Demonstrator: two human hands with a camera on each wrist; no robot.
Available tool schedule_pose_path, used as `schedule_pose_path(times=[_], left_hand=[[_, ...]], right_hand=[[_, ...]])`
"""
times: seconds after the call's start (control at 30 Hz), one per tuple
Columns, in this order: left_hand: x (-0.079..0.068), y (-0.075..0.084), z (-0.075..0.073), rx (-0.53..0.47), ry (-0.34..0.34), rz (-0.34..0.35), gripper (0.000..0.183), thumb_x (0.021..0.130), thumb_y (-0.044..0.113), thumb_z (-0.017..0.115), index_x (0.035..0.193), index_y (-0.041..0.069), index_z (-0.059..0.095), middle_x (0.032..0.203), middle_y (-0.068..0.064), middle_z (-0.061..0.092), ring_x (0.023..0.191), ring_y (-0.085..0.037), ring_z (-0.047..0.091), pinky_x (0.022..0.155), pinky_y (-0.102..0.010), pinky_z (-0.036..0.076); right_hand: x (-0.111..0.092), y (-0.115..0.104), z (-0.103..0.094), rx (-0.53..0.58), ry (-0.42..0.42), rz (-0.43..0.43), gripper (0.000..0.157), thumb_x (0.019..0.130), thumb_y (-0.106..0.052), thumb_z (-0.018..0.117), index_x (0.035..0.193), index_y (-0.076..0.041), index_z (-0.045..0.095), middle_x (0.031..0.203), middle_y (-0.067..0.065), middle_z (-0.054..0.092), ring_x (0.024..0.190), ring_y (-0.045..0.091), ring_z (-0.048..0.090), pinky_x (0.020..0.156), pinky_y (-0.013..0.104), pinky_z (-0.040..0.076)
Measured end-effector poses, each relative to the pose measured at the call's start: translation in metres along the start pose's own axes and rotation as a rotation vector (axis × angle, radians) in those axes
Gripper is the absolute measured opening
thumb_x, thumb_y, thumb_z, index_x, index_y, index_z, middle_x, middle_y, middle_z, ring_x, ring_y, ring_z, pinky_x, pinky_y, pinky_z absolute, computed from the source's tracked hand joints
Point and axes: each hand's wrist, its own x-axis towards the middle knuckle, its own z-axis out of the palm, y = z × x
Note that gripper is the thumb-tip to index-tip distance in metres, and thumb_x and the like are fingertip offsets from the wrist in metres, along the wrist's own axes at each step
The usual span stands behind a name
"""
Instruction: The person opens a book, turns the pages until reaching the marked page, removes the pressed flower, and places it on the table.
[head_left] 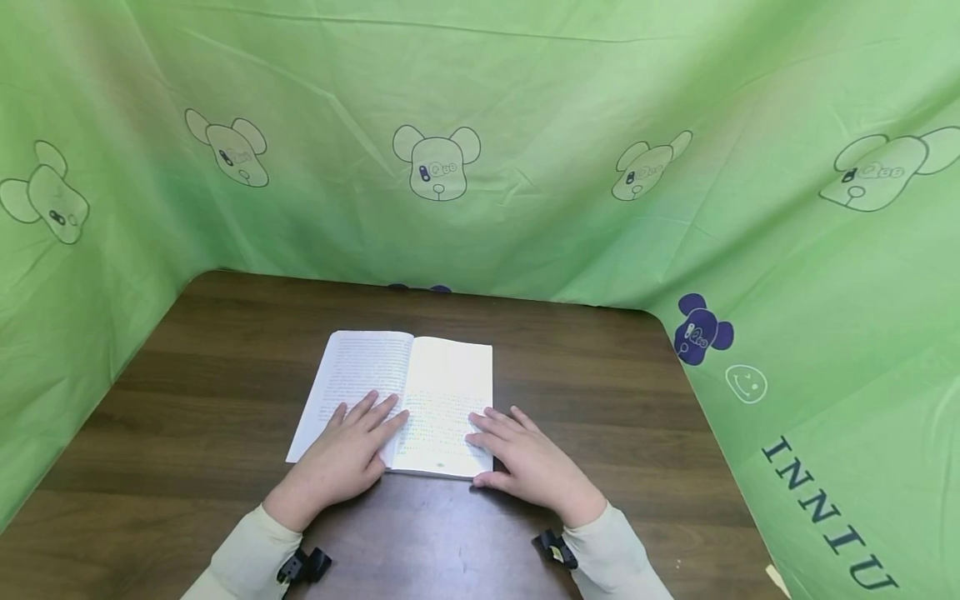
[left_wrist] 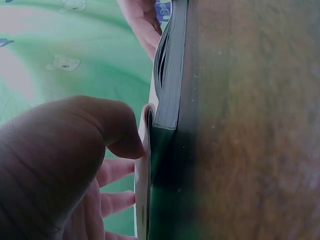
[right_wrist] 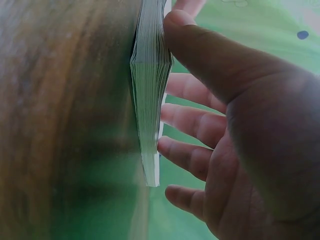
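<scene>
Hanging at back and sides: green curtain (head_left: 525, 242), creased, with printed figures.
Table (head_left: 225, 358): brown wood grain, rounded far corners; curtain meets its far and side edges.
Book (head_left: 446, 437): lies opened flat on the table, on the near side around mid-width, under and between the two hands. Left page (head_left: 360, 362) full of printed lines; right page (head_left: 450, 362) bright white in its upper part, print lower down, small dark mark at the foot. Left wrist view: thick block of pages under the right half, left half thin.
Lettering (head_left: 819, 505): dark "INNIU", running down the curtain at right.
Sleeves: pale, left one (head_left: 251, 554) and right one (head_left: 618, 554) reaching the wrists.
Left hand (head_left: 341, 454): fingers spread on the left page, longest ones reaching towards the fold; thumb bent, touching the page near the lower edge. Pinching nothing.
Right hand (head_left: 528, 458): fingers slightly spread at the outer edge of the right page, three fingertips on it, little finger outside it; thumb at the lower outer corner, cannot tell how firmly it touches. Palm off the page.
Bear heads (head_left: 438, 171): outlined, in a row on the curtain; a dark blue bear (head_left: 699, 332) by the table's right edge.
Wrist cameras: small black units, left (head_left: 303, 567) and right (head_left: 557, 550), on the inner sides of the cuffs.
Smiling face (head_left: 747, 384): white outline, just beside the dark blue bear.
</scene>
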Motion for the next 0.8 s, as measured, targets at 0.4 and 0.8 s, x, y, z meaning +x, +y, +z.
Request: schedule_pose_path(times=[0.4, 0.8], left_hand=[[-0.0011, -0.0012, -0.0005, -0.06, -0.046, 0.012, 0.058, 0.098, 0.05, 0.064, 0.149, 0.025, 0.055, 0.165, -0.009, 0.036, 0.154, -0.04, 0.026, 0.114, -0.074, 0.024], [-0.0011, 0.0005, -0.0026, -0.063, 0.0, 0.102, 0.047, 0.095, 0.041, 0.071, 0.14, 0.028, 0.065, 0.163, -0.001, 0.041, 0.154, -0.043, 0.025, 0.106, -0.081, 0.025]], right_hand=[[0.0015, -0.0017, -0.0037, -0.076, 0.009, -0.06, 0.032, 0.098, -0.037, 0.07, 0.121, -0.016, 0.075, 0.144, 0.007, 0.062, 0.136, 0.033, 0.056, 0.115, 0.058, 0.038], [0.0032, -0.0007, -0.0071, -0.038, 0.004, -0.099, 0.007, 0.092, -0.021, 0.076, 0.099, -0.02, 0.077, 0.139, 0.007, 0.066, 0.132, 0.031, 0.06, 0.109, 0.056, 0.045]])
